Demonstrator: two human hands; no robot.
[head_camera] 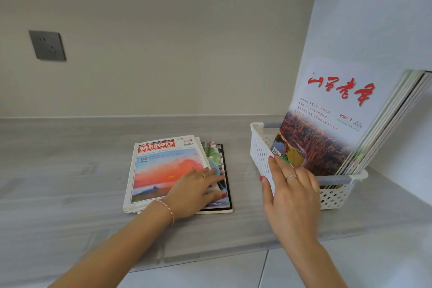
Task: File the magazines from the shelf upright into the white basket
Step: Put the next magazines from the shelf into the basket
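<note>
A small stack of magazines (163, 166) lies flat on the grey shelf, its top cover showing an orange sky under a red title. My left hand (198, 190) rests flat on the stack's right part, fingers spread. To the right stands the white perforated basket (259, 149) with several magazines (336, 124) leaning upright toward the right wall. The front one has a pale cover with red calligraphy. My right hand (289, 192) is at the basket's near left rim, thumb outside the wall and fingertips touching the front magazine's lower corner.
The grey shelf (70, 170) ends in a front edge below my arms, with floor tiles (210, 271) beyond. A grey wall socket (48, 45) sits on the back wall at the left. A white side wall (374, 18) closes the right side behind the basket.
</note>
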